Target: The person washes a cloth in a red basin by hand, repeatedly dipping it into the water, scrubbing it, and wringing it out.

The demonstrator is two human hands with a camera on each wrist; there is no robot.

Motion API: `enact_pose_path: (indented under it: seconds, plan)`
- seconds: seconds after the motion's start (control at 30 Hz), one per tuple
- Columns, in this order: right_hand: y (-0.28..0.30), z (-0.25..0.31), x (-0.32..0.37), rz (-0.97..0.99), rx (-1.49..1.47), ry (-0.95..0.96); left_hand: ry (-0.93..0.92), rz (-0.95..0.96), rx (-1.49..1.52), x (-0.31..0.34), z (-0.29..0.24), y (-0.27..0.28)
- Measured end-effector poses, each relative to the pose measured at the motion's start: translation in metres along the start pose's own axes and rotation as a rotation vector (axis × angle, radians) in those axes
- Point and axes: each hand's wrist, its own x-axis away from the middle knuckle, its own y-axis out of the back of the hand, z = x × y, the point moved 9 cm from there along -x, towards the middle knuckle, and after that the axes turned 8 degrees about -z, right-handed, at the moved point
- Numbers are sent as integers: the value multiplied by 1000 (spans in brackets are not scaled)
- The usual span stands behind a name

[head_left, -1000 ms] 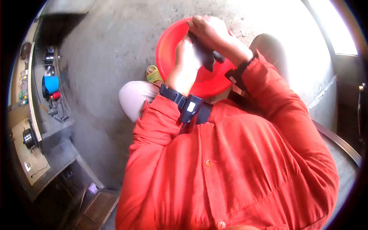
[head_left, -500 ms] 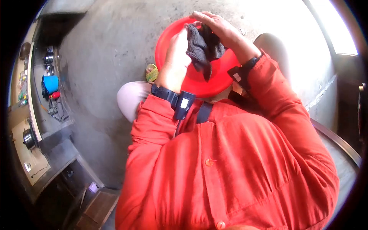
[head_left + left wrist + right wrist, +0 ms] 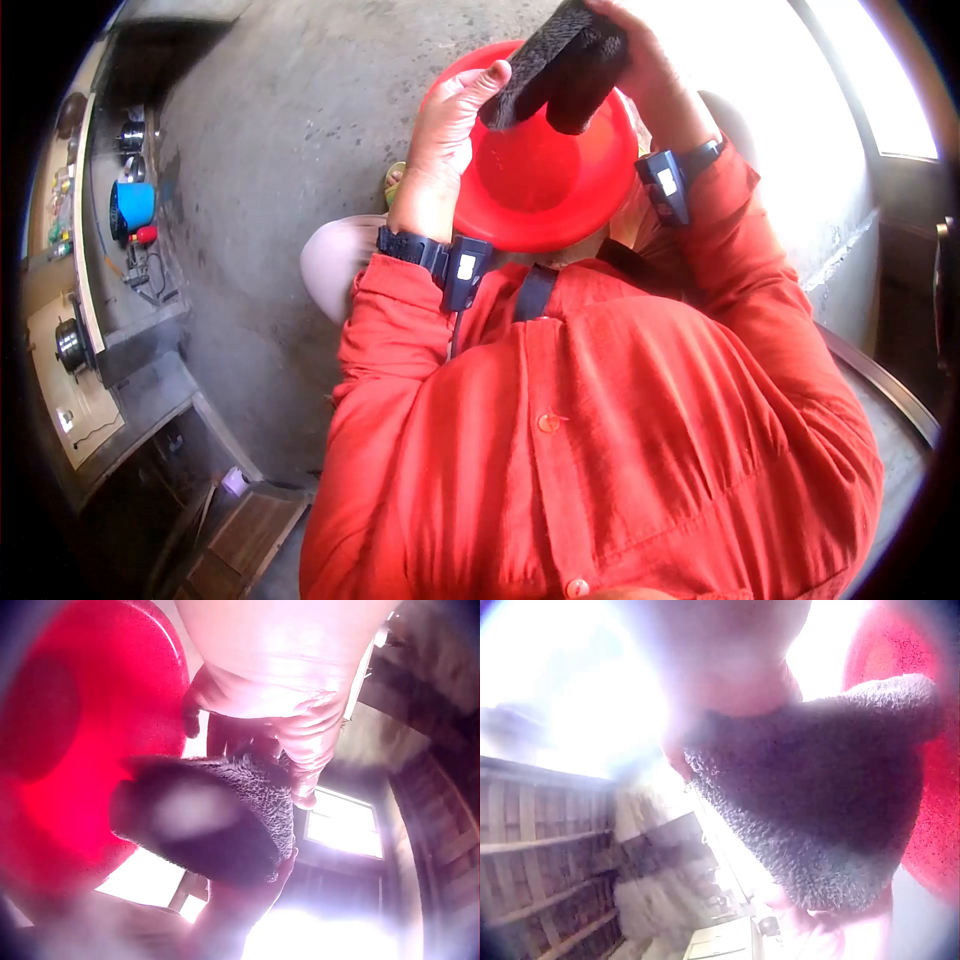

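A dark, fuzzy cloth is stretched between both hands above a red basin. At its left end the left hand grips it, thumb up on the near side; the left wrist view shows the left hand's fingers bent over the cloth. The right hand holds the upper right end, its fingertips partly behind the fabric. In the right wrist view the cloth hangs broad from the right hand. The basin's visible inside is smooth and red.
The person's knees flank the basin on the grey floor, with a green sandal beside it. Along the left stand a shelf, a blue bucket and a dark pot. A bright opening is at the upper right.
The hands, earlier close together over the basin with the cloth bunched, have moved apart. The cloth has risen up and away, spread wider between them, and more of the basin's inside shows.
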Motion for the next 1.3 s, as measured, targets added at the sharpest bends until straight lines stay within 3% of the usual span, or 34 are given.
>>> enact_pose_path:
  seconds: [0.13,0.23,0.27,0.3,0.37,0.4,0.43,0.5,0.53,0.57,0.63,0.67,0.7,0.77,0.8,0.83,0.9,0.97,1.0,1.03,1.07,1.1,1.2,1.23,1.3]
  plan:
    - [4,1,6,-117,27,44,-86,-46,111,8,-17,-5]
    - [-13,4,5,37,239,165,-32,-309,293,9,-14,18]
    - [-32,5,22,-67,470,150,20,-356,329,10,-12,18]
    - [-47,2,7,79,554,387,70,-329,394,8,-5,19]
    - [-50,-23,19,33,745,365,172,-270,523,3,14,18]
    - [-73,-34,33,144,888,479,213,-360,449,10,19,16]
    - [-96,-49,45,256,1030,593,-26,-83,328,11,4,9]
    - [-132,-66,78,376,1554,1017,-218,31,24,-9,45,37]
    - [-132,-74,79,303,1662,1110,-173,9,28,-11,56,41]
    - [-120,-72,63,179,1729,1020,-128,-14,32,-14,65,44]
    - [-87,-63,14,-66,1846,833,149,-202,312,-5,70,27]
    - [-80,-60,4,-65,1925,1021,229,-297,437,-3,68,15]
    - [-76,-44,9,-183,1714,1065,169,-281,490,-6,57,8]
    - [-88,-62,18,-2,1895,1096,56,-315,364,8,41,15]
    - [-99,-66,35,123,1726,1089,77,-324,355,7,44,15]
    - [-112,-81,51,185,1915,1101,96,-333,348,6,47,16]
    - [-111,-87,46,121,1734,1198,138,-363,333,7,54,22]
    - [-81,-65,15,-98,1789,838,176,-382,311,3,58,23]
    - [-60,-55,-3,-178,1773,780,295,-217,185,-2,66,15]
    - [-45,-43,-10,-253,1735,892,290,-273,237,-7,71,15]
    - [-18,-41,-24,-242,1604,738,282,-328,288,-4,60,3]
    - [1,-41,-31,-225,1469,590,258,-316,237,-3,48,0]
    - [-27,-42,-8,267,1232,761,292,-317,226,-10,43,16]
    - [22,-63,-26,-109,928,81,281,-307,243,-12,43,23]
    - [7,-58,-10,-35,571,27,197,-330,231,-11,38,23]
